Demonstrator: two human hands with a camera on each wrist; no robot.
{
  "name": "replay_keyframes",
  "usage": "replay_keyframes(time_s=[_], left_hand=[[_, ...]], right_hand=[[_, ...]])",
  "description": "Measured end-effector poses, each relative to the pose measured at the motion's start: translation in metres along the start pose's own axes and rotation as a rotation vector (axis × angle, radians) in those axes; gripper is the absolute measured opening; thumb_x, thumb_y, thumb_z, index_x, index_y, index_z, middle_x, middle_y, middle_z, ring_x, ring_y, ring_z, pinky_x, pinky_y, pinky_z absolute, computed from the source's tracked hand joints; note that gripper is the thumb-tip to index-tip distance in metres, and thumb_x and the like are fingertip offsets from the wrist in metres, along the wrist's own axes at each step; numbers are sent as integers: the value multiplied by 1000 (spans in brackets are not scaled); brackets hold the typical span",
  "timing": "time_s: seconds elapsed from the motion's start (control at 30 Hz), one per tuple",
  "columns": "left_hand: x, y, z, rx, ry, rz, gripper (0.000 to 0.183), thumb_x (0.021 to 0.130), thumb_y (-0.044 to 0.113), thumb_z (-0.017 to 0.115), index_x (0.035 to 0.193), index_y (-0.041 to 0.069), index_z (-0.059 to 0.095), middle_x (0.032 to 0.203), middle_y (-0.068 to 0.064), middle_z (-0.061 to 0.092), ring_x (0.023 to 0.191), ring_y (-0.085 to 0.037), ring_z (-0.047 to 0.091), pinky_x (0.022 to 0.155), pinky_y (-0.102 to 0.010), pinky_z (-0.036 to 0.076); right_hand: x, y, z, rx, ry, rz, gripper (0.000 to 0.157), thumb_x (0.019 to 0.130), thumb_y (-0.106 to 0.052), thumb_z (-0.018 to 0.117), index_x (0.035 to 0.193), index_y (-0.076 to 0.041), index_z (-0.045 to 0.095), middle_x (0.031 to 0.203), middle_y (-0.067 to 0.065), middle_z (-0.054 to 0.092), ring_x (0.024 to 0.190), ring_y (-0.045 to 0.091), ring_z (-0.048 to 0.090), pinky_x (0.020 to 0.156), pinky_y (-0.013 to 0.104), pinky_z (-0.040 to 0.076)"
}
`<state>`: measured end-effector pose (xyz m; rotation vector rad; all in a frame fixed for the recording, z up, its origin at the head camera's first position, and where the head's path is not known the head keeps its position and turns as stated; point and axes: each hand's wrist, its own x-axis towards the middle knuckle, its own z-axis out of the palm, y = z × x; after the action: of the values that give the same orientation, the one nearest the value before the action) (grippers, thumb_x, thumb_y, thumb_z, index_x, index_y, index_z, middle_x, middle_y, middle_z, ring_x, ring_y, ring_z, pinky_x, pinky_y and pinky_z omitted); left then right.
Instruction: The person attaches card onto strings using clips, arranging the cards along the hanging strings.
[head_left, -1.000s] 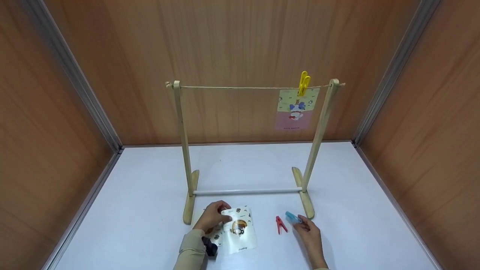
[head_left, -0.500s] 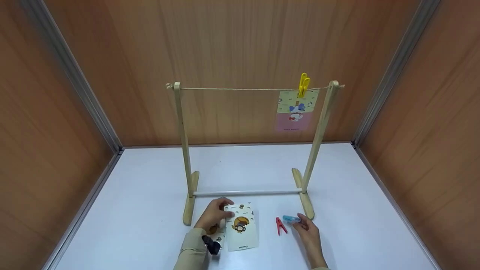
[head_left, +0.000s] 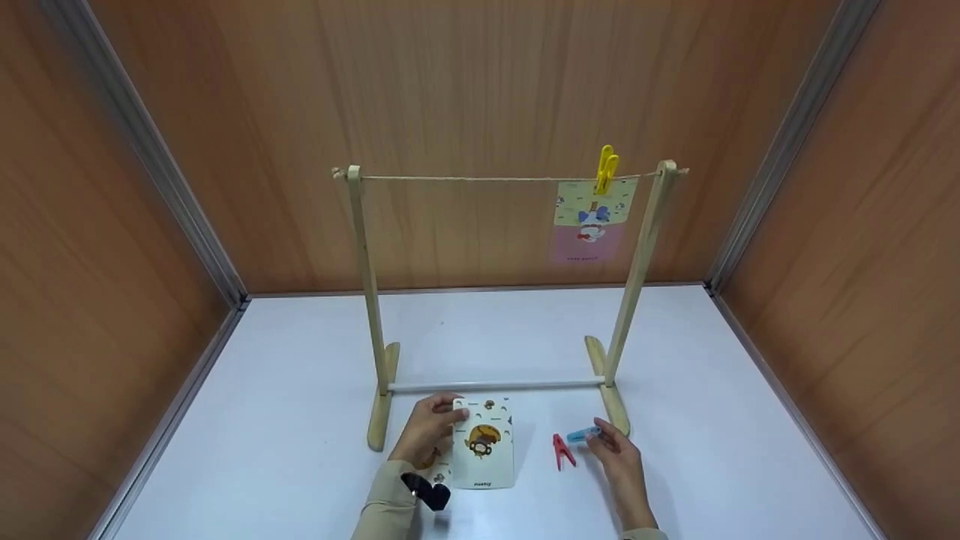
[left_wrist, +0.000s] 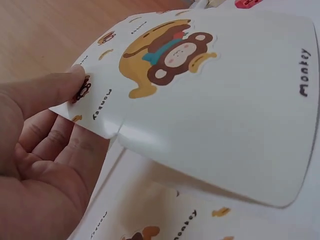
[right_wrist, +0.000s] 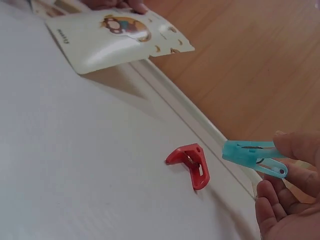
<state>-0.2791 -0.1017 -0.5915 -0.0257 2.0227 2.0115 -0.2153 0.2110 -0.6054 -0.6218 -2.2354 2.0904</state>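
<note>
A cream rectangular card with a printed monkey (left_wrist: 200, 110) looks like thin, smooth, glossy paper with a pale sheen. The translucent light-blue plastic clothespin (right_wrist: 243, 156) has a metal spring; the red plastic clothespin (right_wrist: 197, 157) looks smooth. A pale, matt wooden rack (head_left: 367, 281) carries a rough beige fibre cord (head_left: 465, 178). The white table (head_left: 322, 390) is smooth; the brown back wall (head_left: 480, 90) shows wood grain.
</note>
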Motion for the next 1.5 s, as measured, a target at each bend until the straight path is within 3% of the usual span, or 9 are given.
replay_keyframes(time_s=[0.53,0.77,1.0,1.17,1.5], left_hand=[[-4,4,6,-116,24,9,33,90,21,67,115,0,60,106,-8,69,98,-18,65,90,-36,52],[-2,23,9,-113,56,40,33,92,19,64,116,-3,59,105,-7,68,98,-15,63,90,-34,50],[1,44,13,-103,97,47,35,92,19,64,119,-3,58,105,-6,68,99,-14,62,95,-36,48],[4,58,15,-140,119,116,32,91,16,65,115,-3,59,101,-5,69,95,-14,63,90,-34,50],[10,89,20,-146,178,194,29,90,14,67,112,-3,61,101,-9,70,91,-16,66,87,-35,52]], right_hand=[[-1,-7,3,-17,1,-41,51,88,-19,70,132,2,54,123,16,58,105,19,54,84,20,48],[1,-20,2,-53,-18,-47,51,89,-22,69,133,1,53,128,18,56,113,25,54,97,35,48],[2,-35,6,-88,-33,-89,47,89,-23,69,130,-3,57,123,13,59,109,21,56,99,36,47],[3,-44,6,-97,-62,-157,48,89,-24,69,131,-2,56,122,13,60,109,20,57,101,39,45],[4,-77,12,-78,-96,-243,43,90,-17,68,128,0,59,113,11,62,96,9,57,85,16,48]])
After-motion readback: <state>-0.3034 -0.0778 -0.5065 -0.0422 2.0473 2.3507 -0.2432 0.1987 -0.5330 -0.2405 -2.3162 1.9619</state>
